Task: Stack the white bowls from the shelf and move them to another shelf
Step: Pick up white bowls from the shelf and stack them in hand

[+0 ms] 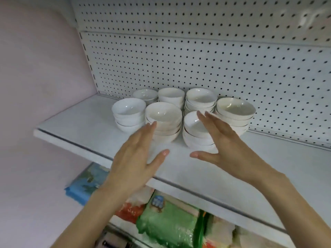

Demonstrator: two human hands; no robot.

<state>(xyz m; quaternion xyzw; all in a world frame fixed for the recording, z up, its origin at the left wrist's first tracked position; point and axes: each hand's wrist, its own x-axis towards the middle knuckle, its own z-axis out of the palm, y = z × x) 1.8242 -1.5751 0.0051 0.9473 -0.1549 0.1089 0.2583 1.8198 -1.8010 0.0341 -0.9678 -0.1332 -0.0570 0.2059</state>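
Observation:
Several stacks of white bowls stand grouped on a white shelf (86, 122) against the pegboard back. The front middle stack (163, 120) and the front right stack (194, 129) are nearest to me. My left hand (138, 156) hovers with straight fingers just left of the front middle stack, fingertips near its side. My right hand (222, 140) is spread flat in front of the front right stack, fingertips over its top bowl. Neither hand holds anything. More stacks stand at the left (128, 115), the right (234, 111) and behind (200, 100).
A white pegboard panel (197, 59) rises behind the shelf, and a pink wall (35, 68) closes the left side. On the shelf below lie packaged goods: a green bag (170, 224), a blue pack (84, 183) and orange-white bags (132, 208).

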